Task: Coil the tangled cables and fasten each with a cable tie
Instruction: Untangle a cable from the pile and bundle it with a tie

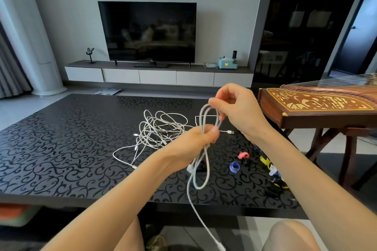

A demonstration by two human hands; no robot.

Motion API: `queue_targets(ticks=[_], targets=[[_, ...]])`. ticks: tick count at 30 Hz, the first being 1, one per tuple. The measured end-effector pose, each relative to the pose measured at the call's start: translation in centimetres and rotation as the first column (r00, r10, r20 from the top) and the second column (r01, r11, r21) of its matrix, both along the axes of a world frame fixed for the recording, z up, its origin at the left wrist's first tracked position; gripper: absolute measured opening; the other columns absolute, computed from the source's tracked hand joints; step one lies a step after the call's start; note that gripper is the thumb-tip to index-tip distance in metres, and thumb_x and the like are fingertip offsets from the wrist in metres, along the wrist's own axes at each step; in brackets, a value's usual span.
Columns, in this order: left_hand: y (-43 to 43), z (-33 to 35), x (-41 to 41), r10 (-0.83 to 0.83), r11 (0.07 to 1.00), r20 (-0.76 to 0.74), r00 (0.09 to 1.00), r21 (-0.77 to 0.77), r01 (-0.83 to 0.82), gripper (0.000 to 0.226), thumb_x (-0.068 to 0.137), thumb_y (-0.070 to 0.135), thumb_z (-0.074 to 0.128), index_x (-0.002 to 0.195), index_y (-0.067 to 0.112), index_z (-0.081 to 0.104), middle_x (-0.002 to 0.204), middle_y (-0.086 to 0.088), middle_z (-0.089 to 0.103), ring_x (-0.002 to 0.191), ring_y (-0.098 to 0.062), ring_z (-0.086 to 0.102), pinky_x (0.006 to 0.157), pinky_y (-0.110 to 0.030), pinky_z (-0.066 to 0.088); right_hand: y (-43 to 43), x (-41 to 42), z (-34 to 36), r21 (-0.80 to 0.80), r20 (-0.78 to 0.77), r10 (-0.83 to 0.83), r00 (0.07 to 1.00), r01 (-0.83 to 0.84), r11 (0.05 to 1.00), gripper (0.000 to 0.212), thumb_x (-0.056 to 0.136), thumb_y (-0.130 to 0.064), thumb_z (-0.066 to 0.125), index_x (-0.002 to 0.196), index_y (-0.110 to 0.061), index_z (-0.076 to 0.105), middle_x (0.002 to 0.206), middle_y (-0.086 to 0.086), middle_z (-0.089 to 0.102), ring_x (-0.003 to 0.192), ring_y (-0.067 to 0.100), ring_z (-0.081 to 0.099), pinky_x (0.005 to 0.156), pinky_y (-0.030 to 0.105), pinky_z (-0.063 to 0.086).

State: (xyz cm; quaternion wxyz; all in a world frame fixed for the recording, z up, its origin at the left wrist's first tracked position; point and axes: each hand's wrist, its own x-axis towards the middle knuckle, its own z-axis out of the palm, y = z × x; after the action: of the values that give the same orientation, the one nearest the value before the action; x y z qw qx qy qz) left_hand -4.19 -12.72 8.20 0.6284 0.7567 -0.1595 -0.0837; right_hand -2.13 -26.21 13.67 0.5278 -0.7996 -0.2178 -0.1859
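A white cable (206,161) hangs in long loops above the black patterned table (61,149). My left hand (195,140) grips the loops at their middle. My right hand (234,106) pinches the top of the loops just above it. One end of the cable trails down past the table's front edge to a plug (221,247) near my knees. A tangle of white cables (159,128) lies on the table behind my hands. Coloured cable ties lie at the right of the table: a pink tie (243,155), a purple tie (234,167) and a yellow tie (265,161).
A wooden zither (318,106) on a stand is close to the table's right side. A television (148,31) stands on a low white cabinet (159,76) against the far wall. My knees (289,234) are below the table's front edge.
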Motion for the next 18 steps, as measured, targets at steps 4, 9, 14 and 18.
queue_targets(ticks=[4,9,14,18], targets=[[0.8,2.2,0.7,0.049,0.832,-0.189,0.981,-0.536,-0.144,0.024,0.102,0.012,0.036,0.079,0.008,0.041,0.069,-0.008,0.055,0.063,-0.02,0.061,0.071,-0.037,0.06,-0.6,0.1,-1.9,0.207,-0.113,-0.051,0.992,0.074,0.975,0.013,0.097,-0.018,0.05,0.092,-0.019,0.062,0.088,-0.002,0.064,0.082,0.011,0.06,0.07,0.019,0.053],[2.2,4.2,2.4,0.164,0.636,-0.2,0.966,-0.727,-0.259,0.031,0.104,0.016,0.032,0.074,0.014,0.037,0.044,0.006,0.036,0.033,-0.004,0.034,0.035,-0.016,0.037,1.5,-2.0,-8.6,0.307,-0.583,0.303,0.754,-0.141,0.941,0.048,0.101,-0.042,0.025,0.112,-0.016,0.064,0.106,0.003,0.072,0.102,0.013,0.066,0.108,0.04,0.037],[2.4,4.7,3.6,0.321,0.626,-0.138,0.937,-0.711,-0.32,0.029,0.105,0.023,0.031,0.077,0.015,0.037,0.044,0.008,0.033,0.033,-0.003,0.025,0.032,-0.015,0.019,3.6,-5.0,-11.0,0.483,-0.609,0.645,0.462,-0.428,0.764,0.057,0.095,-0.048,0.026,0.114,-0.006,0.061,0.088,0.011,0.072,0.091,0.025,0.068,0.104,0.042,0.04],[4.3,4.9,4.4,0.579,0.747,0.064,0.813,-0.442,-0.497,0.026,0.104,0.022,0.034,0.078,0.016,0.036,0.051,0.005,0.034,0.038,-0.007,0.026,0.036,-0.021,0.022,2.6,-4.9,-11.9,0.374,-0.608,0.57,0.552,-0.434,0.82,0.03,0.102,-0.021,0.038,0.102,-0.002,0.061,0.059,-0.002,0.05,0.051,0.01,0.047,0.073,0.032,0.053]])
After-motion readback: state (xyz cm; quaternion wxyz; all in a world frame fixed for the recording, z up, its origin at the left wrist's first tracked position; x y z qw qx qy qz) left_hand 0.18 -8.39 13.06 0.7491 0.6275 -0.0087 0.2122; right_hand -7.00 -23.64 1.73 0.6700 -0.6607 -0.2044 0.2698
